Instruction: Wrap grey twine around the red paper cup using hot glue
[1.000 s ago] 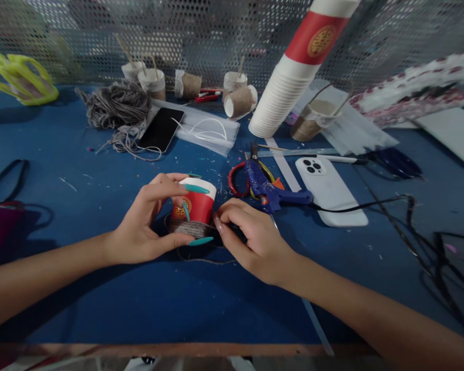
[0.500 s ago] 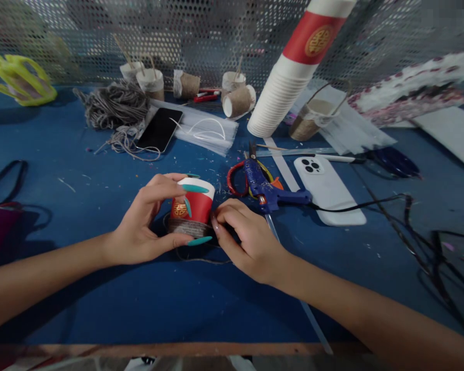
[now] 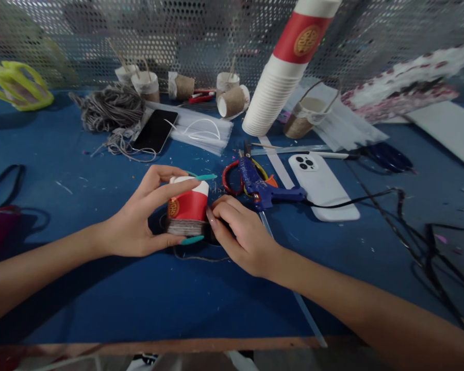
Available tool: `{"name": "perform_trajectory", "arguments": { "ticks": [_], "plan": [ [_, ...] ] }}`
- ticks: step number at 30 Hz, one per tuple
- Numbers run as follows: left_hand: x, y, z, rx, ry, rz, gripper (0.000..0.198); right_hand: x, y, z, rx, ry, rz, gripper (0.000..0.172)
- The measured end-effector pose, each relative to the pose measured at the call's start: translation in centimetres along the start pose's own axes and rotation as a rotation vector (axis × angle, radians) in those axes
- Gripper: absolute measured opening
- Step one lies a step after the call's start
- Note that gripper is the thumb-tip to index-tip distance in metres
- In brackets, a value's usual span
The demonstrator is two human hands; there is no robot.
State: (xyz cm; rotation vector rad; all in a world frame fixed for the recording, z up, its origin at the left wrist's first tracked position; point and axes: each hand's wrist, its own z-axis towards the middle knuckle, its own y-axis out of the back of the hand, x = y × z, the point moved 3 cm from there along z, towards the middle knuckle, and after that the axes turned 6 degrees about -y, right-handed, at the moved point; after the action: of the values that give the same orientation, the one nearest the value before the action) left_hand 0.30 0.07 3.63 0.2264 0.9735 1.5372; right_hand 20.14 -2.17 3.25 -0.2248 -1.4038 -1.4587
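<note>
Since the cup [image 3: 195, 205], just over the table [image 3: 139, 304], looks light and crushable, we'd hold its ends — left hand [image 3: 133, 224] grips there, right hand [image 3: 247, 239] seems to pinch the yarn [image 3: 185, 228] alongside.

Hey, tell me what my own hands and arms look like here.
Your left hand has long, tapered teal nails; your right hand shows a pale, glossy nail. Both forearms are bare, with no sleeves in view.
</note>
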Motion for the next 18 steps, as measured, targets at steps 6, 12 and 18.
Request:
{"name": "perform_trajectory", "arguments": {
  "ticks": [6,12,18],
  "plan": [
    [-0.4,-0.6,-0.4,-0.091,0.051,-0.109,0.075,0.6,0.7,-0.2,-0.121,0.066,0.044,0.021],
    [-0.5,-1.1,-0.4,-0.140,0.039,-0.119,0.078,0.7,0.8,-0.3,-0.146,0.103,0.003,0.019],
    [-0.3,-1.3,-0.7,-0.142,0.029,-0.115,0.077,0.8,0.8,-0.4,-0.153,0.138,-0.036,0.018]
  ]
}}
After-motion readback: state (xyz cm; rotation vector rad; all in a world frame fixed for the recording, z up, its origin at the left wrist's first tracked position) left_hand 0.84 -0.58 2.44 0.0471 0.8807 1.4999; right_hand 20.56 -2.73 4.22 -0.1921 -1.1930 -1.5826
